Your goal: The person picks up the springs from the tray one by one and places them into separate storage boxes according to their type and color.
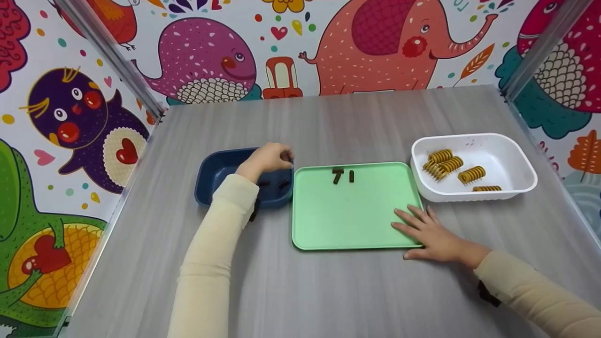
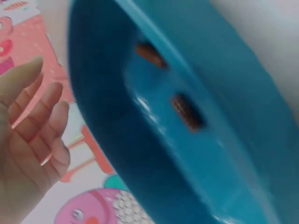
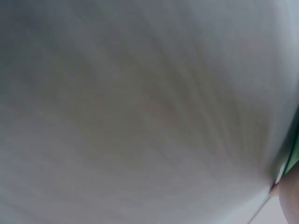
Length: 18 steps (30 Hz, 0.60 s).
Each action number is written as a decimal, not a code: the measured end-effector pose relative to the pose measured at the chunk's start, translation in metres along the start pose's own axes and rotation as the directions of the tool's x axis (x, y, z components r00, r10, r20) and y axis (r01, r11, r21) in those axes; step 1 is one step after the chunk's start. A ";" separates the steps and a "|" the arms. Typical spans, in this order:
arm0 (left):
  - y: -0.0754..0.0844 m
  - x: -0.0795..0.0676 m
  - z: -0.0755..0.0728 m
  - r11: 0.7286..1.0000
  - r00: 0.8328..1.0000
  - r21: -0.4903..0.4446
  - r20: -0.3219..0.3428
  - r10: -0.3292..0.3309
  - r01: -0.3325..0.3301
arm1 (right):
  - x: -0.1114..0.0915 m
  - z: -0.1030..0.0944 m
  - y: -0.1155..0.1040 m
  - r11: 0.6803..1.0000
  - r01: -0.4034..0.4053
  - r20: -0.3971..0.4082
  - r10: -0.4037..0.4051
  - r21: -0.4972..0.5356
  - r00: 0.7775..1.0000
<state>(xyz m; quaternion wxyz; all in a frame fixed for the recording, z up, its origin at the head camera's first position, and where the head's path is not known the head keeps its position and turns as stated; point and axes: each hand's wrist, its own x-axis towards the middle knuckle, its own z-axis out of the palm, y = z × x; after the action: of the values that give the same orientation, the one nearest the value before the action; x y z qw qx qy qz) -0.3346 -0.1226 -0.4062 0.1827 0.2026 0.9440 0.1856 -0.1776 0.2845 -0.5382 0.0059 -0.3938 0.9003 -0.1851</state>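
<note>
My left hand [image 1: 268, 158] hovers at the far right rim of a dark blue bin [image 1: 205, 185]. In the left wrist view its fingers are loosely bent, with nothing visible between them. Two small dark brown pieces [image 2: 188, 112] lie in the bin, blurred in that view. My right hand [image 1: 434, 238] rests, fingers spread, on the right edge of a light green tray [image 1: 347, 220]. Near the tray's far edge lie small dark brown sticks [image 1: 351, 176], two of them touching. The right wrist view shows mostly blurred tabletop and a bit of hand at the lower right.
A white bin [image 1: 509, 162] right of the tray holds several yellow-brown spiral pieces [image 1: 471, 174]. All stand on a grey wood-patterned table [image 1: 281, 291]. Walls printed with cartoon animals [image 1: 206, 61] and metal posts [image 1: 112, 58] bound it.
</note>
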 end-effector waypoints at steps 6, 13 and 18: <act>0.029 0.003 0.008 1.000 0.997 -0.010 -0.069 0.019 -0.020 | 0.001 -0.001 0.000 1.000 0.002 0.008 -0.002 -0.013 1.000; 0.054 0.010 0.031 0.999 0.993 -0.020 -0.116 0.036 -0.039 | 0.001 -0.001 0.000 1.000 0.004 0.007 -0.004 -0.019 1.000; 0.067 0.017 0.048 0.996 0.991 -0.065 -0.121 0.049 -0.057 | 0.000 0.000 -0.001 0.999 0.024 -0.020 -0.025 -0.021 0.999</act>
<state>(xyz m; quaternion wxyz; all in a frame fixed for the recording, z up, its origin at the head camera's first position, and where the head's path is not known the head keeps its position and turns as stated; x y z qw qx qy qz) -0.3077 -0.0451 -0.4234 0.1277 0.2099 0.9405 0.2346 -0.1773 0.2838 -0.5377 -0.0098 -0.4029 0.8973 -0.1798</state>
